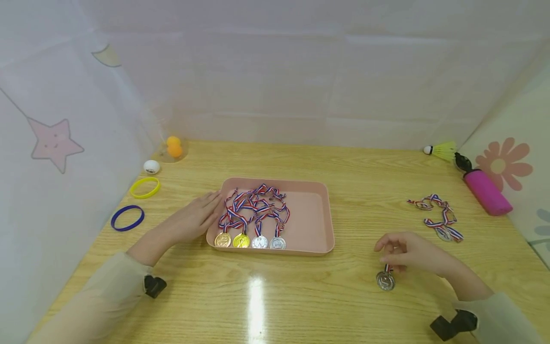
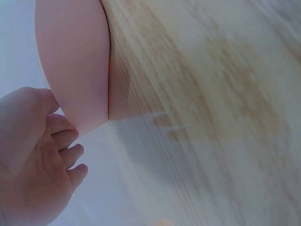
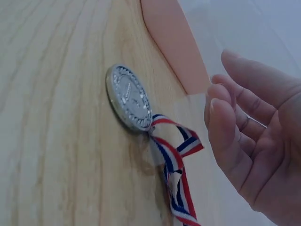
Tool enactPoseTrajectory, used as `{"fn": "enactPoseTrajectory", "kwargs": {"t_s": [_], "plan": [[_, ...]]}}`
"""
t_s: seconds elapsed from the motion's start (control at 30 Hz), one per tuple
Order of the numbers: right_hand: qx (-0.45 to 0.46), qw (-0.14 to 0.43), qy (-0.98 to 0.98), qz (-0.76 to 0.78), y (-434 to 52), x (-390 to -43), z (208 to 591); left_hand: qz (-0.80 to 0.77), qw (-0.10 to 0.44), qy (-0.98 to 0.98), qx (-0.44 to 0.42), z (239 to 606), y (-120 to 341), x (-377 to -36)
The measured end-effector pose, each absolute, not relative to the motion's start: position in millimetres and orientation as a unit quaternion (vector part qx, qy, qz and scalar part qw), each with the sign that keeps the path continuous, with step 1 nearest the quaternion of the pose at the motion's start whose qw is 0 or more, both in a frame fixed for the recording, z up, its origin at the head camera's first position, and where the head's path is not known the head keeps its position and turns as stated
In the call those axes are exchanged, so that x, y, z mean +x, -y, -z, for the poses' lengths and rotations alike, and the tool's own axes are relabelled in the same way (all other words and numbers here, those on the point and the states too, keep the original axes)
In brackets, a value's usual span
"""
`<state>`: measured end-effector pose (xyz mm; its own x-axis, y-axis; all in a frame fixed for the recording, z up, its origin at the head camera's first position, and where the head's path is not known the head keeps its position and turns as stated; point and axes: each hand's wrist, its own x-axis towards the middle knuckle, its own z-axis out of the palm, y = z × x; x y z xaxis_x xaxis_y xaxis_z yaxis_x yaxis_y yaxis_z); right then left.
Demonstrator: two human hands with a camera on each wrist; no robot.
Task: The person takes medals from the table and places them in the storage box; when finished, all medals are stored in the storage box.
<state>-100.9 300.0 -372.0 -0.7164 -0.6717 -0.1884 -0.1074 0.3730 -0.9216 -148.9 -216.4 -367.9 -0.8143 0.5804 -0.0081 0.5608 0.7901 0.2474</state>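
From the head view, your left hand [image 1: 195, 217] rests with fingers straight against the pink tray [image 1: 315, 224], while your right hand [image 1: 410, 253] pinches the ribbon of a silver medal [image 1: 385, 280] lying on the surface [image 1: 352, 167]. At the right wrist, that grip's fingers [image 3: 225, 122] curl beside the ribbon.

A silver medal [image 1: 385, 280] on a red, white and blue striped ribbon [image 3: 176, 162]; the tray [image 1: 315, 224] is pink; the table [image 1: 275, 296] is pale woodgrain.
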Motion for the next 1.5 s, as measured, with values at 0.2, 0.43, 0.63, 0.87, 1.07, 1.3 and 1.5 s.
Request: {"fn": "enactPoseTrajectory", "kwargs": {"t_s": [0.2,0.43,0.63,0.87,1.07,1.3,1.5], "plan": [[-0.234,0.313,-0.781,0.486,-312,-90,385,-0.117,0.044,-0.945,0.301,369,217,-149],[-0.294,0.268,-0.794,0.460,-315,-86,399,-0.115,0.043,-0.945,0.303,371,218,-150],[-0.369,0.190,-0.822,0.389,-312,-82,403,-0.113,0.042,-0.946,0.302,371,218,-150],[-0.367,0.182,-0.826,0.388,-309,-79,399,-0.111,0.042,-0.946,0.302,372,219,-151],[-0.349,0.190,-0.821,0.411,-309,-78,394,-0.111,0.044,-0.945,0.303,371,219,-151],[-0.251,0.221,-0.818,0.467,-314,-83,389,-0.110,0.041,-0.945,0.305,371,219,-151],[-0.142,0.224,-0.810,0.523,-321,-90,387,-0.109,0.039,-0.945,0.306,371,219,-151]]}}
